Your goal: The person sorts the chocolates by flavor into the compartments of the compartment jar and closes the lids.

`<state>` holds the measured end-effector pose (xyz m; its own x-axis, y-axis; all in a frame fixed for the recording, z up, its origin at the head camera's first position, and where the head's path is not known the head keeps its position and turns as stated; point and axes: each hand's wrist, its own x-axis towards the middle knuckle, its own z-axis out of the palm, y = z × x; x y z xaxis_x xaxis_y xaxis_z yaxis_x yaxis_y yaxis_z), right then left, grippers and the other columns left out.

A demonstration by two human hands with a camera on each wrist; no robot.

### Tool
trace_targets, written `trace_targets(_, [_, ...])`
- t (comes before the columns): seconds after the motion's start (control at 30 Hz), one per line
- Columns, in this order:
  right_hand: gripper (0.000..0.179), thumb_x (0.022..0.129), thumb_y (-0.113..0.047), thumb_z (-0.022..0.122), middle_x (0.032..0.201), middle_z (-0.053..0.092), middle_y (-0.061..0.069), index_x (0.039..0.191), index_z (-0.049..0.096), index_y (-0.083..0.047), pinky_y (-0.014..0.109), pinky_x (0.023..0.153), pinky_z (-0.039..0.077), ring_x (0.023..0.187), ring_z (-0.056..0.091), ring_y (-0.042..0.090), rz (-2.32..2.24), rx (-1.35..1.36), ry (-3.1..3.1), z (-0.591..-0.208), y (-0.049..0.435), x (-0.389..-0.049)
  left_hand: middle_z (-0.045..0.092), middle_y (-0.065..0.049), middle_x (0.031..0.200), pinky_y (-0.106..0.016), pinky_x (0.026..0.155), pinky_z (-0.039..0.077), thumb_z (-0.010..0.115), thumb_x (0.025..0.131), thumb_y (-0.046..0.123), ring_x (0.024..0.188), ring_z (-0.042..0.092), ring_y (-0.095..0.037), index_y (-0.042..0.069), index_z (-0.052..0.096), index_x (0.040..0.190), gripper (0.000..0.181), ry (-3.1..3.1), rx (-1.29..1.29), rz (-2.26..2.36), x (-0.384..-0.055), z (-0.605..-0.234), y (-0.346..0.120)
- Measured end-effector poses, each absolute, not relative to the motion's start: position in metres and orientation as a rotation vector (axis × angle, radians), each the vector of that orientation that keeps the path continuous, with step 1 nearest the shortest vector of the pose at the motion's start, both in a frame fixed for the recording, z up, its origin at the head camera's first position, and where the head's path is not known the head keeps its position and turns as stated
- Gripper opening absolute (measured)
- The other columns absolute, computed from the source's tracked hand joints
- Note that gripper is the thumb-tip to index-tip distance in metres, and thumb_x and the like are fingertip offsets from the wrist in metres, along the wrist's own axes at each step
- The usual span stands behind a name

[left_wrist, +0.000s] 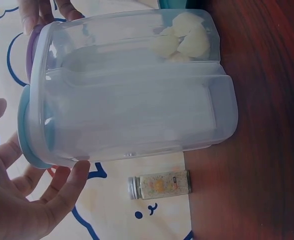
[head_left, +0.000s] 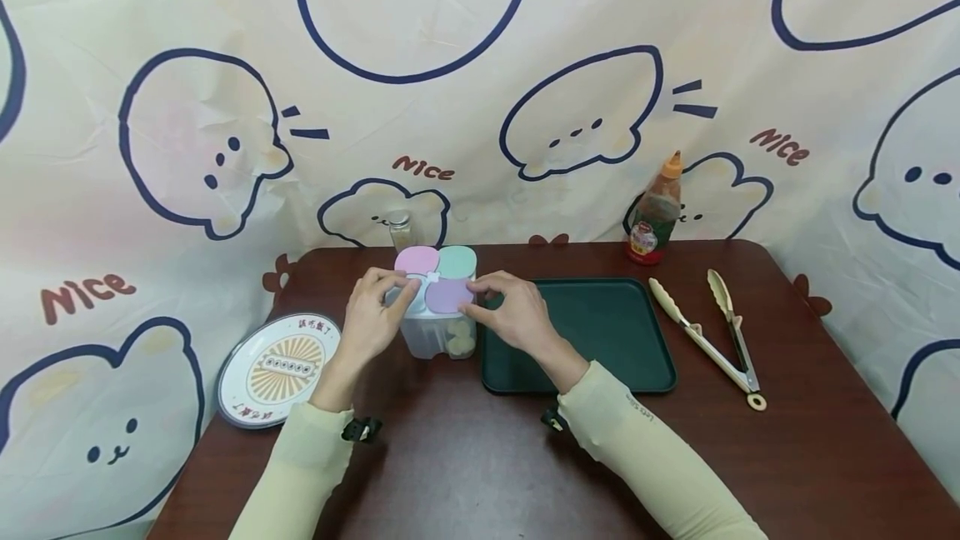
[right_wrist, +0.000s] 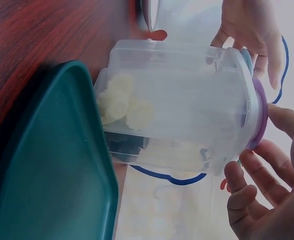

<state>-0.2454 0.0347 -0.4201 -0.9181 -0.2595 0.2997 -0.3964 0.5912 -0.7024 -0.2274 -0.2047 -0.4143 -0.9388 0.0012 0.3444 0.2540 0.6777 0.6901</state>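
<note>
A clear plastic storage container (head_left: 429, 333) stands upright on the table, with several pale, peeled pieces (left_wrist: 187, 37) in one compartment. Pink (head_left: 417, 259), mint green (head_left: 457, 260), purple (head_left: 447, 296) and light blue (left_wrist: 34, 130) lids cover its top. My left hand (head_left: 372, 307) holds the container's top at the blue-lid corner; its fingers curl about the edge, while its thumb looks apart from the lid in the left wrist view. My right hand (head_left: 517, 312) pinches the purple lid's edge between thumb and finger. That lid lies level on the container.
A dark green tray (head_left: 592, 332) lies right of the container, and tongs (head_left: 720, 348) rest beyond it. A sauce bottle (head_left: 656, 219) stands at the back edge. A patterned plate (head_left: 240, 394) is at left. Behind the container is a small seasoning jar (left_wrist: 162, 185).
</note>
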Motion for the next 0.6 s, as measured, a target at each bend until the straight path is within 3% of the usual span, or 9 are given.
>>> trace_targets(0.27, [0.042, 0.082, -0.048, 0.079, 0.112, 0.072, -0.007, 0.119, 0.074, -0.029, 0.026, 0.056, 0.045, 0.090, 0.062, 0.012, 1.191, 0.541, -2.676, -0.417, 0.036, -0.245, 0.061, -0.009, 0.123, -0.043, 0.086, 0.042, 0.061, 0.097, 0.044, 0.109, 0.051, -0.027, 0.007, 0.075, 0.107, 0.041, -2.581, -0.220, -1.106, -0.230, -0.414, -0.204])
trace_targets(0.6, [0.034, 0.091, -0.042, 0.071, 0.118, 0.072, -0.002, 0.120, 0.072, -0.024, 0.030, 0.063, 0.049, 0.100, 0.066, 0.023, 1.270, 0.570, -2.687, -0.423, 0.064, -0.249, 0.064, -0.009, 0.125, -0.045, 0.089, 0.051, 0.061, 0.098, 0.041, 0.110, 0.057, -0.028, 0.011, 0.074, 0.113, 0.037, -2.634, -0.286, -1.040, -0.228, -0.412, -0.209])
